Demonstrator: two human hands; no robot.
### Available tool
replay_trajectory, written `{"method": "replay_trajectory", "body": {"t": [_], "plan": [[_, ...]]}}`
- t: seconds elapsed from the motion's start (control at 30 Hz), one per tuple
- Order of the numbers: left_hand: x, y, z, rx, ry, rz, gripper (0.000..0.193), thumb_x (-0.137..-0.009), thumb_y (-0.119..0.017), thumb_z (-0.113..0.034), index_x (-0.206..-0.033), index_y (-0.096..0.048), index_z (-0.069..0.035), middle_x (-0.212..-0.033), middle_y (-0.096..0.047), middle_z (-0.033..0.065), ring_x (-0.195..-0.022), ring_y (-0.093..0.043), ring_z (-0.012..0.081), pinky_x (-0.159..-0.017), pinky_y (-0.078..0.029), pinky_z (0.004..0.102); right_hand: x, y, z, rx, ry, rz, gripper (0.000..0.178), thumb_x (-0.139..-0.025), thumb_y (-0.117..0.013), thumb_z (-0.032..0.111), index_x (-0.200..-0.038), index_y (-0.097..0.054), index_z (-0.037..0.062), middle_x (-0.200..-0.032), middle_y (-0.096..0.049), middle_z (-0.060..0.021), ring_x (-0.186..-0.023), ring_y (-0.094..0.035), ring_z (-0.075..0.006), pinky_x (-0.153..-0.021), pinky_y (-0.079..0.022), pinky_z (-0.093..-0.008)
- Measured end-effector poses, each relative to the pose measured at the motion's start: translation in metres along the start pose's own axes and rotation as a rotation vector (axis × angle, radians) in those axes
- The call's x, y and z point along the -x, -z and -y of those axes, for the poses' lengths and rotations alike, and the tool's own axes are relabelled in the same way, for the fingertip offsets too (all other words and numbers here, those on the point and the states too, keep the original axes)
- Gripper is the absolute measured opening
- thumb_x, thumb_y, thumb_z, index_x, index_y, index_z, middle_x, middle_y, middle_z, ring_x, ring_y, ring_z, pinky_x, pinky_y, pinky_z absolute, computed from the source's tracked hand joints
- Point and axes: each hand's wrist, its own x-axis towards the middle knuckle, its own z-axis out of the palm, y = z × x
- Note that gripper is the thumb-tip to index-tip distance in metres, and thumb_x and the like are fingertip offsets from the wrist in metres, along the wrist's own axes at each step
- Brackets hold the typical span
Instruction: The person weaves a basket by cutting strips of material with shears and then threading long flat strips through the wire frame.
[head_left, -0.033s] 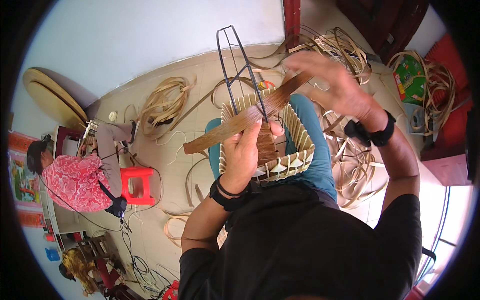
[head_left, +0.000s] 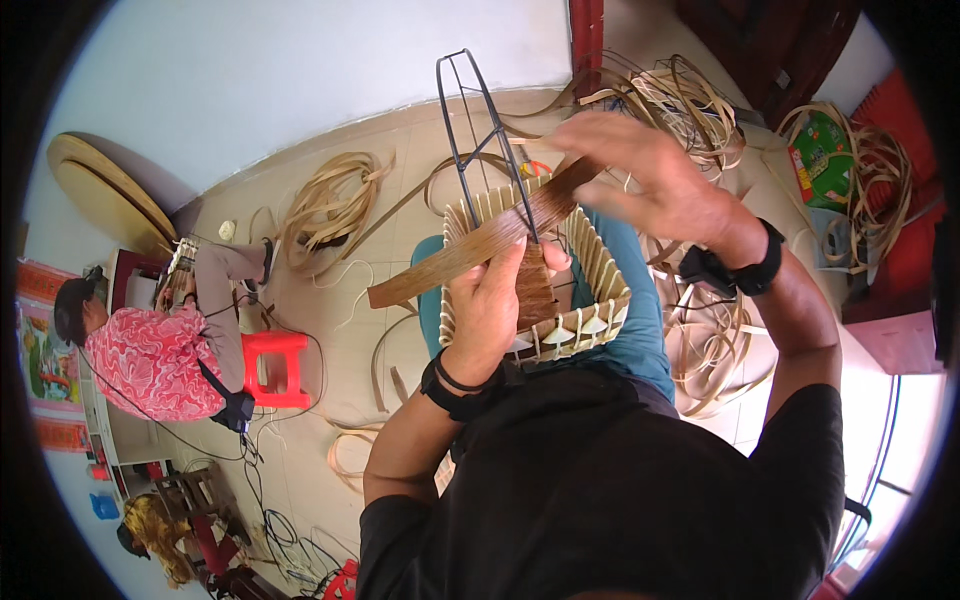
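A rectangular basket (head_left: 605, 280) with a wrapped, woven rim sits on my lap, and a tall dark wire frame handle (head_left: 462, 125) rises from it. A wide brown flat strip (head_left: 430, 272) slants across the handle wires, and a brown band hangs down inside the basket below it. My left hand (head_left: 487, 310) is closed on the strip by the handle, thumb on top; its other fingers are mostly hidden. Over the strip's far right end, my right hand (head_left: 660, 185) has its fingers stretched out, thumb apart. Slight blur leaves unclear whether it touches the strip.
Coils of pale strip (head_left: 335, 205) lie on the tiled floor ahead left, with more loose strips (head_left: 720, 350) at the right. A co-worker in a patterned red shirt (head_left: 160, 360) sits at the left by a red stool (head_left: 275, 370). Cables (head_left: 255, 480) trail behind it.
My right hand has shifted slightly left along the strip's far end. The left hand and basket have barely moved.
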Motion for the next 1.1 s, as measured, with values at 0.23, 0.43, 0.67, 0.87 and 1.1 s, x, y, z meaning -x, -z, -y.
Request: {"method": "replay_trajectory", "body": {"t": [0.23,0.43,0.67,0.87,1.1], "plan": [[0.001,-0.01,-0.004,-0.03,-0.001,-0.036,0.024,-0.097,-0.045,-0.012,-0.101,-0.06,0.006,-0.081,-0.067,0.0146,-0.075,-0.066,0.023,-0.07,-0.054,0.0337,-0.018,-0.009,0.02,-0.053,0.037,0.079,0.015,-0.072,-0.074,0.008,-0.084,-0.066,0.003,-0.081,-0.064,-0.0112,-0.081,-0.061,-0.0336,-0.074,-0.048,-0.0411],[0.008,-0.003,-0.002,-0.076,0.002,-0.033,0.024,-0.099,-0.047,-0.016,-0.102,-0.061,0.004,-0.081,-0.068,0.0088,-0.075,-0.064,0.015,-0.073,-0.052,0.0288,0.017,0.045,-0.057,0.262,-0.367,-0.075,0.012,-0.079,-0.065,0.01,-0.089,-0.064,0.003,-0.082,-0.063,-0.014,-0.074,-0.061,-0.031,-0.068,-0.05,-0.0361],[-0.001,0.001,-0.003,-0.081,0.008,-0.024,0.023,-0.1,-0.045,-0.014,-0.1,-0.06,0.004,-0.082,-0.068,0.0111,-0.076,-0.065,0.0168,-0.073,-0.052,0.0298,0.241,0.23,-0.186,0.877,-1.34,-0.158,0.032,-0.091,-0.054,0.025,-0.116,-0.059,0.0074,-0.107,-0.063,-0.0167,-0.091,-0.061,-0.0307,-0.079,-0.048,-0.0387],[-0.002,-0.007,-0.003,-0.023,0.012,-0.055,0.023,-0.099,-0.05,-0.017,-0.107,-0.055,0.004,-0.08,-0.066,0.0092,-0.076,-0.063,0.0155,-0.072,-0.051,0.0284,0.186,0.103,-0.149,0.465,-1.021,-0.127,0.045,-0.086,-0.061,0.012,-0.13,-0.053,0.0067,-0.126,-0.059,-0.0146,-0.114,-0.058,-0.0257,-0.097,-0.045,-0.0372],[0.003,-0.006,0.003,-0.012,0.026,-0.055,0.023,-0.099,-0.048,-0.016,-0.104,-0.059,0.003,-0.081,-0.066,0.0082,-0.075,-0.063,0.0153,-0.071,-0.052,0.028,0.021,-0.024,-0.006,0.014,-0.083,-0.083,0.036,-0.084,-0.069,0.012,-0.118,-0.061,0.0019,-0.113,-0.064,-0.0159,-0.103,-0.063,-0.0253,-0.088,-0.049,-0.033]]}}
